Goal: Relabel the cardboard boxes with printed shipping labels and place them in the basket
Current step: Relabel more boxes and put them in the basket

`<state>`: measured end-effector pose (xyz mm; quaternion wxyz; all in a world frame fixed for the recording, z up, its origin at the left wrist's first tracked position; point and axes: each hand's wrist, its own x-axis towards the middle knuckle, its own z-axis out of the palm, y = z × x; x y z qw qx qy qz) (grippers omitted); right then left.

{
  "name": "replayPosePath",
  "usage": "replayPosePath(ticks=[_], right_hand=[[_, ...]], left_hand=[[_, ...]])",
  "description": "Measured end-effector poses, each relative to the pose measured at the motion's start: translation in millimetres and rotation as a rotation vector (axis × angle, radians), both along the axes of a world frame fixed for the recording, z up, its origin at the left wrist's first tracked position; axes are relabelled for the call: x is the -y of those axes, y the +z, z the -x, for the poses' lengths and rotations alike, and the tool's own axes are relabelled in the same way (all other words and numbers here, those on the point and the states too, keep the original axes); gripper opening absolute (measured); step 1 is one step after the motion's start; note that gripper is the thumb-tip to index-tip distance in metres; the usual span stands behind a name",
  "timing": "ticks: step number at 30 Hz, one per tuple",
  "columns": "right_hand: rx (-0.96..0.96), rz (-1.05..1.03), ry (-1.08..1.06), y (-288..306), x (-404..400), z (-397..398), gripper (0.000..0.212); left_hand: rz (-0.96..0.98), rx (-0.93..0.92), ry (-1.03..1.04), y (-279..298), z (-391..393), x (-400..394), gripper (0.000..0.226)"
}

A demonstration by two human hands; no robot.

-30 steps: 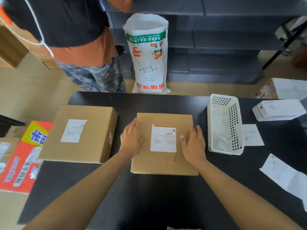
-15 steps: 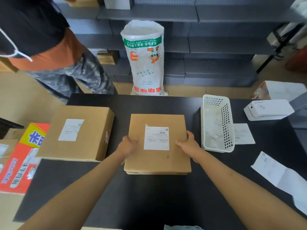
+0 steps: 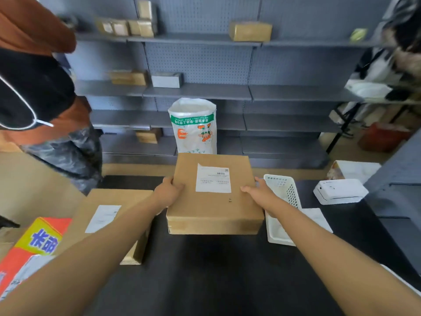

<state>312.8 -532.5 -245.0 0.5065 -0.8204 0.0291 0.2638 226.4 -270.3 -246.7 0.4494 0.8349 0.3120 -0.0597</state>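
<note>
Box [image 3: 214, 197] now lifted clear of table [image 3: 227, 270], flat a second ago. Left hand [image 3: 167, 193] and right hand [image 3: 259, 193] clamped on opposite sides. Label [image 3: 213, 178] on top, apparently stuck flat. Basket [image 3: 281, 190] just beyond right hand; transfer likely next.

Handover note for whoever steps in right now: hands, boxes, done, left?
Left hand and right hand grip opposite sides of the labelled box, lifted off the black table.
Second box, also bearing a label, sits at table left.
White basket stands just right of the held box.
Done: held box labelled. Left: neither box is in the basket yet.
</note>
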Motion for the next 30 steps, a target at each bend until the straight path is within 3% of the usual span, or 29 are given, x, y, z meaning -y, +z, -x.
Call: replayPosePath(ticks=[2, 8, 14, 21, 26, 30], right_hand=[[0.068, 0.005, -0.044, 17.1, -0.4, 6.1, 0.049], [0.202, 0.046, -0.213, 59.9, 11.7, 29.0, 0.056], [0.229, 0.114, -0.397, 85.3, 74.5, 70.7, 0.059], [0.246, 0.178, -0.645, 97.2, 198.1, 161.6, 0.055], [0.277, 0.236, -0.87, 104.7, 295.6, 243.4, 0.041], [0.238, 0.317, -1.042, 109.2, 377.6, 321.1, 0.059]], left_hand=[[0.021, 0.03, -0.046, 18.9, -8.1, -1.7, 0.057], [0.013, 0.091, -0.146, 69.4, -22.9, 6.4, 0.057], [0.046, 0.138, -0.318, 77.9, -22.8, 66.8, 0.052], [0.02, 0.145, -0.653, 90.3, -15.8, 202.1, 0.053], [0.05, 0.161, -0.878, 101.2, 8.1, 328.1, 0.052], [0.1, 0.15, -1.057, 102.8, 42.1, 442.1, 0.05]])
